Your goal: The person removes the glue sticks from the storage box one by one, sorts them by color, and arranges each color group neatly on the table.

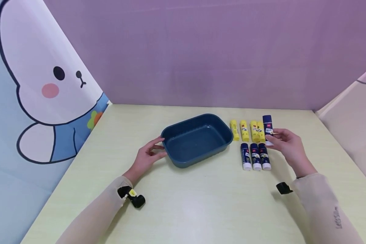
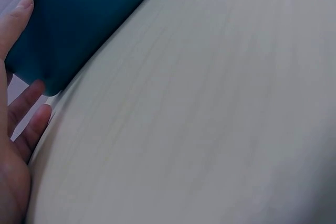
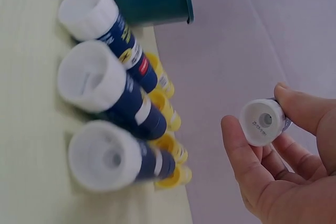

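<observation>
My right hand (image 1: 288, 144) holds a dark blue glue stick (image 1: 267, 123) upright between thumb and fingers; in the right wrist view the round white end of the glue stick (image 3: 261, 123) faces the camera. Three matching glue sticks (image 1: 255, 156) lie side by side just in front of it. Behind them is a row of several yellow glue sticks (image 1: 244, 130), the rightmost partly behind the held one. At the left end of a dark blue plastic bin (image 1: 198, 161), my left hand (image 1: 144, 159) touches the wall and rim with loosely spread fingers.
The bin stands slightly angled on the pale wooden table (image 1: 186, 203), left of the glue sticks. A purple backdrop (image 1: 201, 51) rises along the table's far edge, and a cartoon-printed panel (image 1: 48, 108) stands at the left.
</observation>
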A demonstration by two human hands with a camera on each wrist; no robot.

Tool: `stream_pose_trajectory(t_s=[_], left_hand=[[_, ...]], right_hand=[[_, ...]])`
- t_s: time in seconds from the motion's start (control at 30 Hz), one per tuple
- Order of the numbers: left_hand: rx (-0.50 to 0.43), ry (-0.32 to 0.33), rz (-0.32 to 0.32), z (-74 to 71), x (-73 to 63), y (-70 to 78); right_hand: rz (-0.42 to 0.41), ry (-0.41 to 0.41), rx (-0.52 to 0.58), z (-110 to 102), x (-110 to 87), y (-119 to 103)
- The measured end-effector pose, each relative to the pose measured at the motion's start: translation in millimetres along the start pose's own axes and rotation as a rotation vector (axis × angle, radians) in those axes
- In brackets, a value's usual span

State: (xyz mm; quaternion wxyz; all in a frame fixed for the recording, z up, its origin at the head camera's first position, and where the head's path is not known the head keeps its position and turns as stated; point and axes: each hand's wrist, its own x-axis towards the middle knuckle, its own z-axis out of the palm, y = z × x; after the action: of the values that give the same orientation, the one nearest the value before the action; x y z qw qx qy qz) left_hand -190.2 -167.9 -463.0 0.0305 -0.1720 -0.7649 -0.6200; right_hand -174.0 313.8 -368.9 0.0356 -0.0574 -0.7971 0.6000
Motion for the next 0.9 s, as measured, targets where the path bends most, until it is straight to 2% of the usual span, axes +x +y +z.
stream_pose_trajectory(t_s=[0.1,0.33,0.4,0.7,0.9], left_hand=[[-0.001,-0.001,-0.010,0.3,0.0,0.7],[-0.001,-0.002,-0.007,1.0,1.2,-0.4],[0.001,0.001,-0.002,1.6,1.5,-1.1],[0.005,0.006,0.018,3.6,3.1,-2.5],[0.004,0.009,0.016,4.5,4.0,-4.5]], right_hand=[[0.001,0.001,-0.035,-5.2,-2.8,4.6],[-0.008,-0.017,0.092,-17.0,-6.7,19.0],[-0.002,-0.024,0.084,-19.4,-7.1,22.7],[0.072,-0.052,-0.216,-25.7,-12.6,30.8],[0.096,-0.125,-0.269,-31.8,-15.9,38.5]])
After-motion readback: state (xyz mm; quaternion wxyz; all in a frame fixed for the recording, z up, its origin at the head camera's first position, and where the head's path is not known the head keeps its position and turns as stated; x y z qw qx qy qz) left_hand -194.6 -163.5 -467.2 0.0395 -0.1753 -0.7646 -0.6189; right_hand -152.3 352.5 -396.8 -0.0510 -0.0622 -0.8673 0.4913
